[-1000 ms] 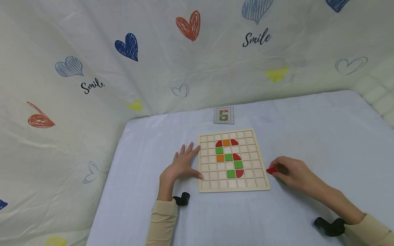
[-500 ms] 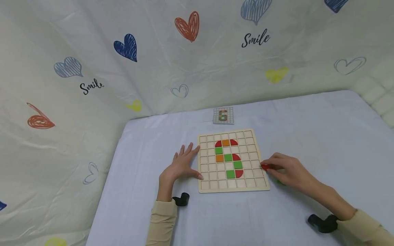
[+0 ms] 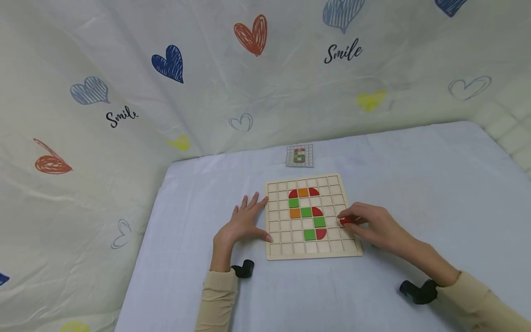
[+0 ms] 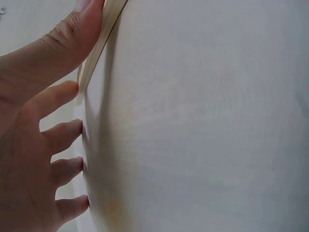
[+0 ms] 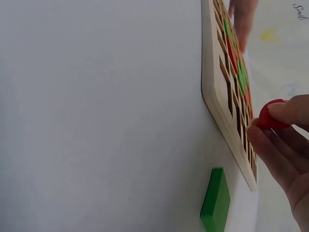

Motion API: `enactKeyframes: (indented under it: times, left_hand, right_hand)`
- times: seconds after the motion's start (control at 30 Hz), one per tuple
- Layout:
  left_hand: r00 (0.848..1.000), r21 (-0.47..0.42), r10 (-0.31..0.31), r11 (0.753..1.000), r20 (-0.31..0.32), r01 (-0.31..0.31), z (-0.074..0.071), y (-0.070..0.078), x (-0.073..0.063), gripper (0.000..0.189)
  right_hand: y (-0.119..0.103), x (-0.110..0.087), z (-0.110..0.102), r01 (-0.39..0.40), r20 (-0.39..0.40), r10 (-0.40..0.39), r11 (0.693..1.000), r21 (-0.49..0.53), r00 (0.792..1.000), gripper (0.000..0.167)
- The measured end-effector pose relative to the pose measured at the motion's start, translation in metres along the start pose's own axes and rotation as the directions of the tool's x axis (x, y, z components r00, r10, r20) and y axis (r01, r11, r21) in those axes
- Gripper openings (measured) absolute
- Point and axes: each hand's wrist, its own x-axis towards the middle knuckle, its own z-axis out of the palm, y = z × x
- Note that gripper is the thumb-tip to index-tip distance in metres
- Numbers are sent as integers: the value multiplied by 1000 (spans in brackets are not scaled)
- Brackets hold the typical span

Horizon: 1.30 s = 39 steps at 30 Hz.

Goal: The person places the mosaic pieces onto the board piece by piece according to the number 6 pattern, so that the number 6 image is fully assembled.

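A pale wooden grid board (image 3: pixel 288 249) lies mid-table, with several red, green and orange pieces set in its cells. My left hand (image 3: pixel 242 222) spreads its fingers at the board's left edge, thumb and index fingertip touching the rim; the left wrist view shows the thumb (image 4: pixel 72 41) against the wooden edge. Between thumb and fingers, my right hand (image 3: pixel 379 226) pinches a red round-edged block (image 5: pixel 271 114) over the board's right-hand columns. A green block (image 5: pixel 216 200) lies on the cloth beside the board in the right wrist view, mostly hidden under the right hand from the head.
Behind the board lies a small card (image 3: pixel 300 156) printed with a grid and a coloured figure. White cloth (image 3: pixel 199 193) covers the table. A pale curtain with printed hearts (image 3: pixel 251 34) hangs along the back and left.
My right hand has moved left with the red block, from beside the board's right edge to over its right-hand cells. My left hand stays at the board's left edge.
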Motion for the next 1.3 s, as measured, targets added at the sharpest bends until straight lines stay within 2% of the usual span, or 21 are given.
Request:
enactKeyframes:
  times: [0.17, 0.33, 0.53, 0.7, 1.0, 1.3]
  left_hand:
    - [1000, 3, 3, 1000, 2, -3, 0, -1, 0, 119]
    - [1000, 0, 1, 1000, 1, -1, 1, -1, 1, 119]
    - [1000, 3, -2, 1000, -4, 2, 1, 0, 1, 119]
    - [1000, -3, 0, 1000, -9, 0, 0, 0, 0, 118]
    - [1000, -3, -6, 1000, -9, 6, 0, 0, 0, 119]
    - [1000, -3, -6, 1000, -5, 6, 0, 1, 0, 118]
  right_hand:
    - [-4, 9, 7, 28, 21, -28, 999, 29, 999, 31]
    - [-9, 17, 14, 43, 52, -49, 994, 100, 997, 27]
    - [-13, 27, 24, 95, 64, -106, 983, 156, 992, 25]
    - [-15, 35, 32, 68, 115, -91, 980, 186, 989, 20]
    - [-21, 52, 46, 48, 200, -87, 980, 195, 976, 14]
    - [-26, 66, 58, 62, 272, -99, 988, 139, 957, 11]
